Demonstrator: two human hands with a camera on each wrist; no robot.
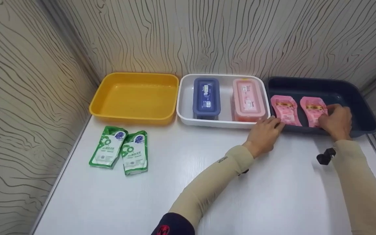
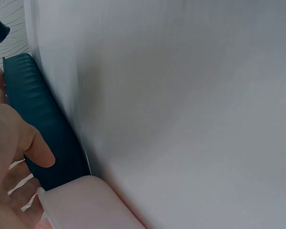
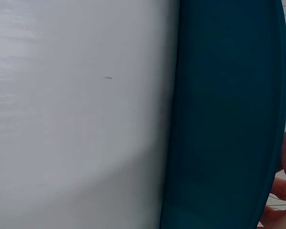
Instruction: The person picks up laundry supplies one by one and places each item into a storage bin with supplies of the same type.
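Two pink pouches lie side by side in the dark blue tray (image 1: pixel 359 111) on the right. My left hand (image 1: pixel 264 135) reaches over the tray's front left corner, its fingertips at the lower edge of the left pink pouch (image 1: pixel 286 111). In the left wrist view its thumb (image 2: pixel 40 151) shows apart from the other fingers, in front of the tray's outer wall. The right pink pouch (image 1: pixel 312 109) has its right edge between the thumb and fingers of my right hand (image 1: pixel 338 122). Only some fingertips (image 3: pixel 282 188) appear past the rim in the right wrist view.
A white tray (image 1: pixel 186 121) in the middle holds a blue-lidded box (image 1: pixel 206 96) and a pink-lidded box (image 1: pixel 248 98). To its left stands a yellow tray (image 1: pixel 135 101). Two green-and-white pouches, one left (image 1: pixel 108 148) and one right (image 1: pixel 135 153), overlap on the white table (image 1: pixel 109 202).
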